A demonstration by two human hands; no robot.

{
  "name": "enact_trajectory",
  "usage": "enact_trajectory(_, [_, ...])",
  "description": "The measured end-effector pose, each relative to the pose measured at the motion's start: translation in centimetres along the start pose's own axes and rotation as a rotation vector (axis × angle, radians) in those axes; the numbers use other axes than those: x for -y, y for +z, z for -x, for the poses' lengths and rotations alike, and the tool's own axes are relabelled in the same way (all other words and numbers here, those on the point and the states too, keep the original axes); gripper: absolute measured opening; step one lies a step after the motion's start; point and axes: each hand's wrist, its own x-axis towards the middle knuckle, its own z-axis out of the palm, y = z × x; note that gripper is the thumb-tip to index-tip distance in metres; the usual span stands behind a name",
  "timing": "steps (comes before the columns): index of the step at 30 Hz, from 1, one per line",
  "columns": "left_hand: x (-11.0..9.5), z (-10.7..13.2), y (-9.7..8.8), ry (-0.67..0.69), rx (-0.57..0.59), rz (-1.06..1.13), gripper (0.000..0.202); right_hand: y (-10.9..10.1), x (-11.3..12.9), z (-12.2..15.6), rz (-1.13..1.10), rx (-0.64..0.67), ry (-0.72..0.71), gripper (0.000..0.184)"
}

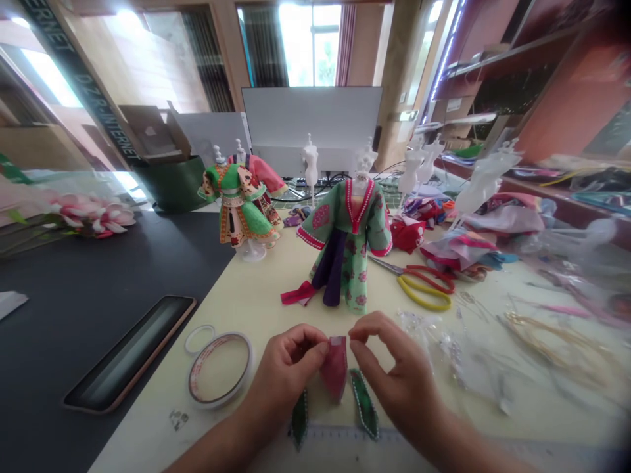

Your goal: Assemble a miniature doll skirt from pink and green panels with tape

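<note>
My left hand (286, 371) pinches a small pink-red fabric piece (335, 371) with a pale strip along its top edge. My right hand (389, 368) is pinched at that top edge, fingertips touching the strip. Two green trimmed fabric strips (363, 410) hang from or lie below the pink piece, one by each hand. Straight ahead stands a small white mannequin wearing a green floral robe (348, 253) with a purple panel and a red sash trailing on the cream table (246, 295).
A roll of double-sided tape (219, 371) and a smaller ring lie to the left, beside a phone (131, 355) on a black mat. Red-and-yellow scissors (424, 286) lie right of the robe. Another dressed mannequin (241, 200), bare mannequins and fabric scraps fill the back and right.
</note>
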Motion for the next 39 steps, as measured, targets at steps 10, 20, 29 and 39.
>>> enact_trajectory(10, [0.11, 0.11, 0.10, 0.072, 0.024, -0.127, 0.014, 0.66, -0.08, 0.88, 0.007, 0.147, -0.011, 0.008])
enact_trajectory(20, [-0.29, 0.48, 0.46, 0.191, 0.013, -0.336, 0.015, 0.49, 0.03, 0.70, 0.045, 0.166, -0.011, 0.013])
enact_trajectory(29, [-0.15, 0.57, 0.79, 0.225, 0.002, -0.421, 0.018, 0.70, -0.25, 0.67, 0.109, 0.145, -0.028, 0.016])
enact_trajectory(39, [-0.35, 0.76, 0.79, 0.128, 0.028, -0.368, 0.017, 0.85, 0.12, 0.26, 0.045, 0.143, 0.117, 0.015])
